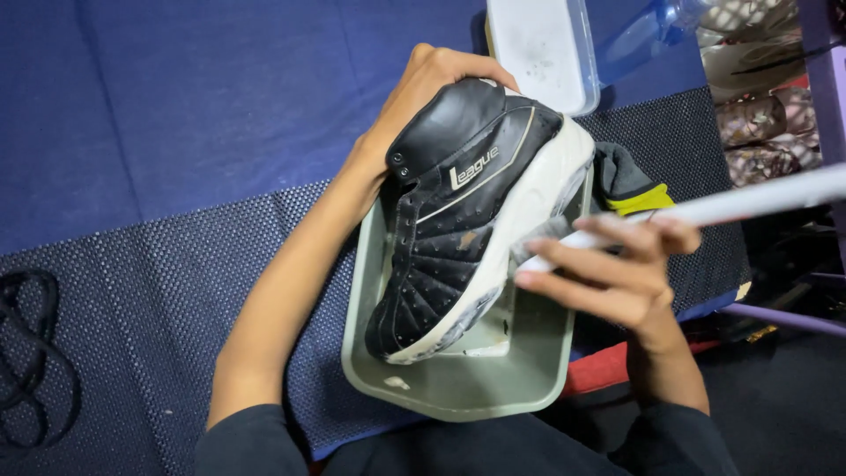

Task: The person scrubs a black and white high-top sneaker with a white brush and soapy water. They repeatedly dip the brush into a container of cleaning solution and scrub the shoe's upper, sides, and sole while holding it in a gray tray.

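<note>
Blue cloth [203, 88] fills the upper left; dark dotted mat [159, 300] below it. Centre: grey-green tub [458, 388], with a black high-top shoe [458, 220] tilted over it, white sole facing right. Left hand [423, 88] is clamped around the shoe's heel collar. Right hand [617, 273] is closed around a long white brush handle [749, 201], its tip at the sole. Risk, as judged: the tub overhangs the mat edge; pressure could tip it. Pale lettering on the shoe's ankle. White lidded box [538, 48], top centre. Black laces [31, 353], far left.

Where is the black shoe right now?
Centre of the head view: the black shoe is held by the left hand over the grey tray.
</note>
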